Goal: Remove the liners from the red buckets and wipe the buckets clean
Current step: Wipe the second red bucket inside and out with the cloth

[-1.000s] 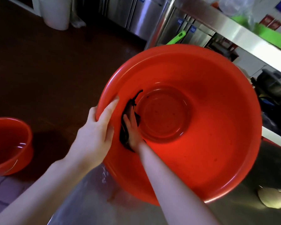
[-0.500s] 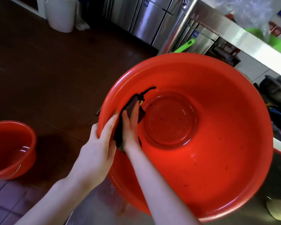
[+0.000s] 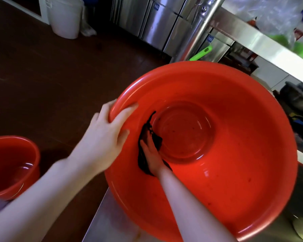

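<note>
Single head-worn wide-angle view, looking forward and steeply down at close range onto the large red bucket [image 3: 234,180], which fills centre and right; dark floor [image 3: 51,75] lies left of the bucket, steel cabinets [image 3: 156,23] beyond it.

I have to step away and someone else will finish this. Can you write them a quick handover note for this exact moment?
Left hand grips the left rim of the big red bucket, which is tilted toward the person at the edge of the steel counter.
Right hand presses a dark cloth flat against the inner wall beside the base.
Done: no liner shows in this bucket.
Left: dark specks remain inside, so finish wiping. The second red bucket sits low at the left, apparently holding some water.
</note>
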### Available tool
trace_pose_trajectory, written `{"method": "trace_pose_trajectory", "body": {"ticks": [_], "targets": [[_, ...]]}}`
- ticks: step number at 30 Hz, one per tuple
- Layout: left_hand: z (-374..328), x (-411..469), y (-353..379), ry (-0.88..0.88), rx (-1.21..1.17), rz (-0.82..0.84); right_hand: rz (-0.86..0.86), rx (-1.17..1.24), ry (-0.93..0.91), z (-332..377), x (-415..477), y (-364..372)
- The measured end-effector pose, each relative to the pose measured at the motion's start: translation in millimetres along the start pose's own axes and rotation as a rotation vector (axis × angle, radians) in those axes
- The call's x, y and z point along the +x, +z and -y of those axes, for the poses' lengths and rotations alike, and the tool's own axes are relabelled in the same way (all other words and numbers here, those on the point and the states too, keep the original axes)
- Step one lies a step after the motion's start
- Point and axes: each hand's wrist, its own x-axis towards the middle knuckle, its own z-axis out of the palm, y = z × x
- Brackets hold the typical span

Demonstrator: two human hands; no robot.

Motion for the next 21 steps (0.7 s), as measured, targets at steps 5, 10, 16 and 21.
{"method": "trace_pose_trajectory", "body": {"ticks": [5, 10, 16, 21], "targets": [[-2.4, 23.9, -1.9, 0.012, -0.072, 0.092, 0.106, -0.209, 0.146, -4.7, -13.1, -15.6], [-17.7, 1.0, 9.6, 0.039, -0.106, 0.058, -0.050, 0.147, 0.146, 25.3, -25.0, -12.8], [-36.9, -12.0, 19.5, 0.056, -0.087, 0.032, -0.276, 0.745, -0.064, 97.4, 5.5, -24.6], [-38.4, -21.2, 22.0, 0.048, -0.051, 0.028, -0.327, 0.645, -0.062, 63.6, 23.4, -24.2]]}}
